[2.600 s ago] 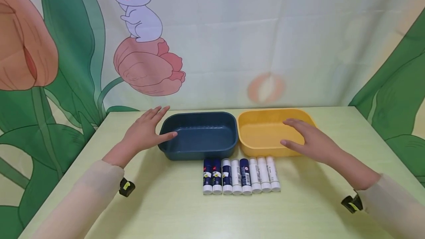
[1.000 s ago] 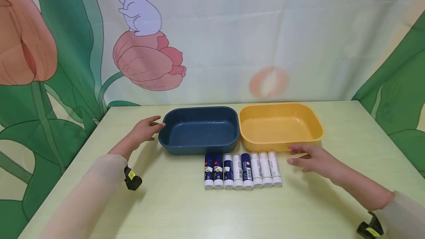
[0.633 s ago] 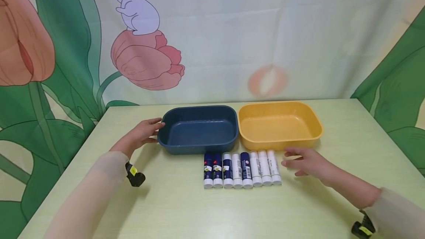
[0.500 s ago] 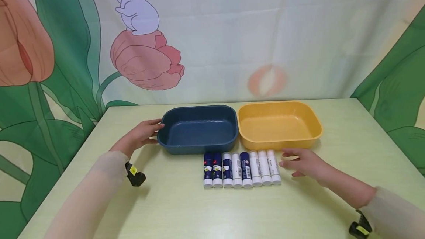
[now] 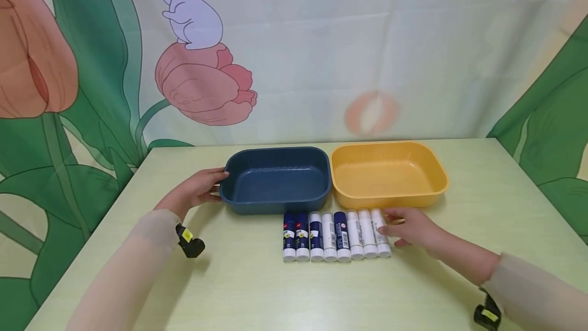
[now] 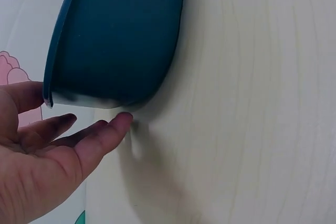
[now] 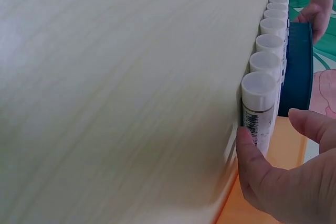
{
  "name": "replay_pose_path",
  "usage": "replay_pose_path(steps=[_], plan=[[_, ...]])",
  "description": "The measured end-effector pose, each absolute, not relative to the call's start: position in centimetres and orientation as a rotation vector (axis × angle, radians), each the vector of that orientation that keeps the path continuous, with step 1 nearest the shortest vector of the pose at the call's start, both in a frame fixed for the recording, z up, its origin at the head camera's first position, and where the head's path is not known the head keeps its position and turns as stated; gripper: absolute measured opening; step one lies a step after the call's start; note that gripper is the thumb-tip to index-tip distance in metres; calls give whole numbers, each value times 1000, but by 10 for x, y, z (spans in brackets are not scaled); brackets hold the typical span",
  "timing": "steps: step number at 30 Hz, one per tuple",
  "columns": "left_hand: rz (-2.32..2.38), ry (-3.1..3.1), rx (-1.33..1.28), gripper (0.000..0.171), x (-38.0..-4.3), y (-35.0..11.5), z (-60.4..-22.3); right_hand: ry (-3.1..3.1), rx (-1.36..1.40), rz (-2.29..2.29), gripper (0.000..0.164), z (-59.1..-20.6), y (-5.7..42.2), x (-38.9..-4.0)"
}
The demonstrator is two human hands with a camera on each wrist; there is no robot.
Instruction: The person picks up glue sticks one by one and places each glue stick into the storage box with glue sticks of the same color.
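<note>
My left hand (image 5: 198, 188) is at the left end of the dark blue bin (image 5: 275, 204). In the left wrist view a fingertip lies at the bin's rim (image 6: 52, 61), and the other fingers (image 6: 107, 135) spread loosely below its end wall. My right hand (image 5: 413, 228) reaches the right end of a row of glue sticks, its thumb overlapping the last white glue stick (image 5: 377, 223). The right wrist view shows one fingertip against that stick's side and another finger held apart above it, not closed round it. Dark blue glue sticks (image 5: 289, 239) lie at the row's left.
A yellow bin (image 5: 390, 201) stands right beside the blue one, both at the back of the pale table (image 5: 285, 295). The glue sticks lie side by side just in front of them. A printed curtain (image 5: 294, 65) hangs behind.
My right hand has come down from over the yellow bin and moved left to the last glue stick. My left hand has lowered from above the blue bin's edge to its left end.
</note>
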State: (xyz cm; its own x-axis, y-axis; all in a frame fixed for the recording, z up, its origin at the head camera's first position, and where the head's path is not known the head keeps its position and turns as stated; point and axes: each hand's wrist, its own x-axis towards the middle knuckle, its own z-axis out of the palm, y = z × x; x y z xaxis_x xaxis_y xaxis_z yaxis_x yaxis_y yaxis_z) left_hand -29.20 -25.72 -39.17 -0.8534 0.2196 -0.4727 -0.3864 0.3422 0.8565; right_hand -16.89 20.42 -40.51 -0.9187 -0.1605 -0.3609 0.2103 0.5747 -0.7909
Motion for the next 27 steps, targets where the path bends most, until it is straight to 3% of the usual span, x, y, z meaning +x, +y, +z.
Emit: replay_pose_path(steps=[27], plan=[[1525, 2081, -166, 59, -293, -260, -394, 2374, 111, -1313, 68, -415, 195, -178]])
